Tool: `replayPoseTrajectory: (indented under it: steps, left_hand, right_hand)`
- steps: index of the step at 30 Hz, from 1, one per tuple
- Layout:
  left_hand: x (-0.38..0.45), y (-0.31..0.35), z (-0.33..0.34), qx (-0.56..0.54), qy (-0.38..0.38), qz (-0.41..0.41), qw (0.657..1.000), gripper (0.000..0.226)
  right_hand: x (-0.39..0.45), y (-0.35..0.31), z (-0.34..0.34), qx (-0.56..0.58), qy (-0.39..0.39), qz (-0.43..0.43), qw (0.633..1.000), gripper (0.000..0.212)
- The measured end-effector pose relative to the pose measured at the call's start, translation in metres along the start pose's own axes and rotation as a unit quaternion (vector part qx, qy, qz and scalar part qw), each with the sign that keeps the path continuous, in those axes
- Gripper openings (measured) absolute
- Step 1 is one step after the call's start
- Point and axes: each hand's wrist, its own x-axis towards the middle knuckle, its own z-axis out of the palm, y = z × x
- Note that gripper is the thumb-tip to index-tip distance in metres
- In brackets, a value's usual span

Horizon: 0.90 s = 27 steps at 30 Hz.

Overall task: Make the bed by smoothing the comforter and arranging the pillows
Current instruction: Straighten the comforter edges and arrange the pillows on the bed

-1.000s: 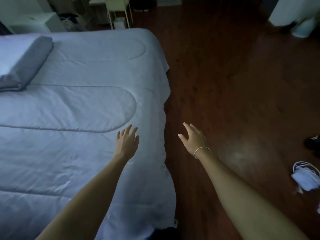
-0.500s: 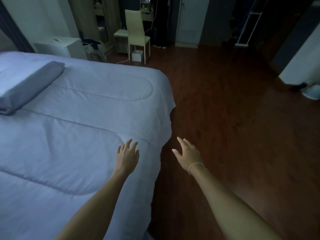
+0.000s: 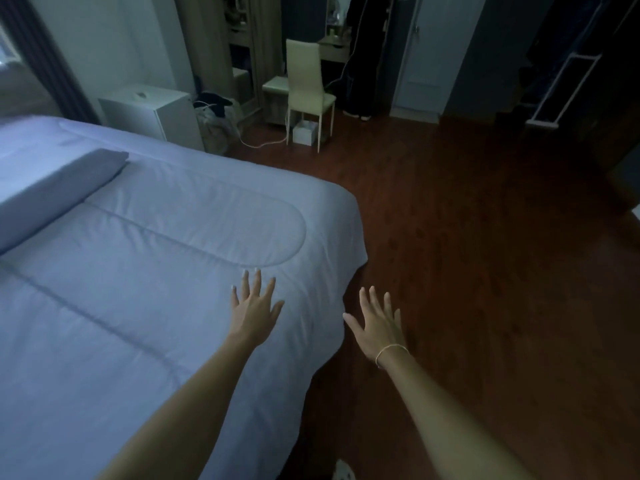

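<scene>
pillow on comforter, far left | chair behind bed | floor right

A pale chair stands at twelve o'clock on the wooden floor; a white cabinet at ten o'clock.

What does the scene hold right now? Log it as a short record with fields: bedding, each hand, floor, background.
comforter: pale blue quilted comforter spread flat over the bed, its corner draping toward the floor
pillow: grey-blue pillow lying on the comforter at far left
left hand: left hand, fingers spread and straight, over the comforter near its corner; contact cannot be told
right hand: right hand, fingers spread, holding nothing, past the bed edge over the floor; thin bracelet on the wrist
floor: dark wooden floor
background: pale chair by a desk; white cabinet beside the bed
</scene>
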Motion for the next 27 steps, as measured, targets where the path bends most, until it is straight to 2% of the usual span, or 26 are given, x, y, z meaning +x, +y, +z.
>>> replayPoseTrajectory:
  steps: [4, 6, 10, 15, 20, 23, 27]
  left_hand:
    - [0.098, 0.026, -0.02, -0.009, 0.043, -0.062, 0.997, 0.061]
    - [0.131, 0.038, -0.021, -0.005, 0.044, -0.063, 0.997, 0.061]
    - [0.207, 0.043, 0.0, 0.008, 0.028, -0.095, 0.995, 0.062]
    - [0.317, 0.038, 0.037, -0.004, -0.005, -0.168, 0.986, 0.062]
    - [0.415, 0.045, 0.058, -0.03, -0.048, -0.217, 0.974, 0.062]
    - [0.463, 0.053, 0.063, -0.051, -0.062, -0.24, 0.967, 0.062]
    - [0.521, 0.054, 0.083, -0.054, -0.06, -0.264, 0.961, 0.063]
  right_hand:
    - [0.109, 0.029, -0.049, -0.028, 0.007, -0.012, 1.0, 0.071]
    - [0.157, 0.036, -0.064, -0.031, -0.002, -0.016, 0.999, 0.071]
    - [0.253, 0.036, -0.074, -0.027, -0.022, -0.071, 0.997, 0.071]
    - [0.385, 0.039, -0.083, -0.033, -0.055, -0.082, 0.995, 0.075]
    - [0.501, 0.055, -0.12, -0.08, -0.093, -0.1, 0.987, 0.091]
    - [0.571, 0.063, -0.144, -0.097, -0.097, -0.106, 0.985, 0.094]
    - [0.672, 0.052, -0.143, -0.132, -0.144, -0.134, 0.972, 0.095]
